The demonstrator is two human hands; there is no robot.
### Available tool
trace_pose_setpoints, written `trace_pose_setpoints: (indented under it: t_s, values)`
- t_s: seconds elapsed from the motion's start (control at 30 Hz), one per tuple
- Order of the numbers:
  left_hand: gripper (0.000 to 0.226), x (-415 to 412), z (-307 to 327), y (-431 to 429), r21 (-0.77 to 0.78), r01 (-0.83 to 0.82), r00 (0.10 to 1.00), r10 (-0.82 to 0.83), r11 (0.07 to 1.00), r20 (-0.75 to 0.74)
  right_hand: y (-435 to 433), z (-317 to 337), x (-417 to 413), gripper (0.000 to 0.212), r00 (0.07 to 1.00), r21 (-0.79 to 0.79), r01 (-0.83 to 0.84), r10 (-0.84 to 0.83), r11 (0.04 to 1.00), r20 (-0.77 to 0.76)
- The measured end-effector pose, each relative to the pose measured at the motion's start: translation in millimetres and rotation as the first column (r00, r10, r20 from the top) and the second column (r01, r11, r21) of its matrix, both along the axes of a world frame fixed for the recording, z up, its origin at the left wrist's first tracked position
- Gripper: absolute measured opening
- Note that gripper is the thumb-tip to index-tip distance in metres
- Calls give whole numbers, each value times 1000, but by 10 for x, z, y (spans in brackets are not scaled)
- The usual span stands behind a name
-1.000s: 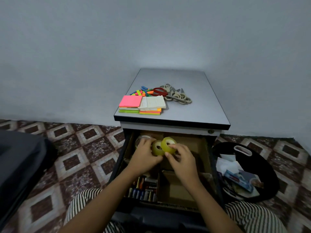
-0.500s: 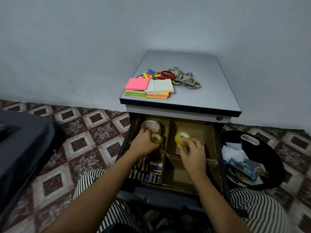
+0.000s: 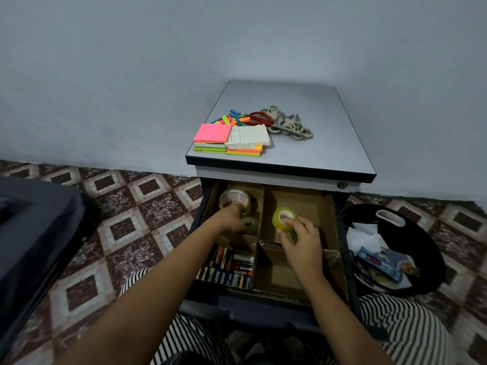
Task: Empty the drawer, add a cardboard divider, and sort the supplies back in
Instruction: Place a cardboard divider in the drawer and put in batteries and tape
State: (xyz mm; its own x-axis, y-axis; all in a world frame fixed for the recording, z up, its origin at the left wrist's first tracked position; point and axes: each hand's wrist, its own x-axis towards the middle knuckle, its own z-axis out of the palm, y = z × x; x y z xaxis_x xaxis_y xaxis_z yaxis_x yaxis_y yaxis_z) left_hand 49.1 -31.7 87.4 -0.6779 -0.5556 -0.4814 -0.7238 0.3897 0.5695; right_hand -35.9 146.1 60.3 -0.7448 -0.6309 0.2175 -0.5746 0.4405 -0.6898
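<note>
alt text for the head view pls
Two hands sort tape into an open drawer with a cardboard divider: the left hand holds a small tape roll beside a large tape roll at back left, the right hand grips a yellow-green tape roll at back right. Batteries lie front left; sticky notes and scissors sit on the cabinet top.

Corner of a home room used for desk work. A small cabinet (image 3: pixel 276 173) with an open drawer (image 3: pixel 340 246) stands on patterned floor tiles (image 3: pixel 147 188) against a bare painted wall (image 3: pixel 131 75). Sticky notes (image 3: pixel 213 133) and scissors (image 3: pixel 287 125) lie on its counter (image 3: pixel 324 143); a black basket (image 3: pixel 424 233) of scraps sits beside it.
</note>
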Motion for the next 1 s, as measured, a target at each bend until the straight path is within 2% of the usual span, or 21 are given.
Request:
trace_pose_setpoints:
  t_s: [0.3,0.47,0.6,0.7,0.77,0.83,0.9,1.0]
  values:
    - [60,5,-70,-24,45,-16,1000,16,999,11,-6,-26,-1,32,1000,-14,5,-5,1000,3]
    - [58,46,-53,-15,31,13,999,-12,999,-34,1,-35,-1,31,1000,-33,-17,18,999,20]
    - [48,160,27,43,-120,54,990,-69,991,-122,10,-22,10,31,999,-36,-41,42,999,18]
    - [35,345,68,69,-281,-70,935,-36,957,-352,9,-3,4,30,997,-40,-72,72,997,-3]
    - [32,473,34,31,-456,-182,900,-39,871,-434,-46,62,-11,30,995,-47,-93,91,995,-35]
    - [34,584,-55,-52,-549,-307,885,21,777,-465,-156,162,-23,31,984,-13,-155,154,988,-88]
    - [41,663,-157,-117,-511,-401,873,147,760,-466,-305,263,-25,32,951,61,-273,279,960,-134]
    - [47,687,-243,-125,-318,-471,839,307,823,-448,-553,377,-6,30,857,195,-461,491,866,-155]
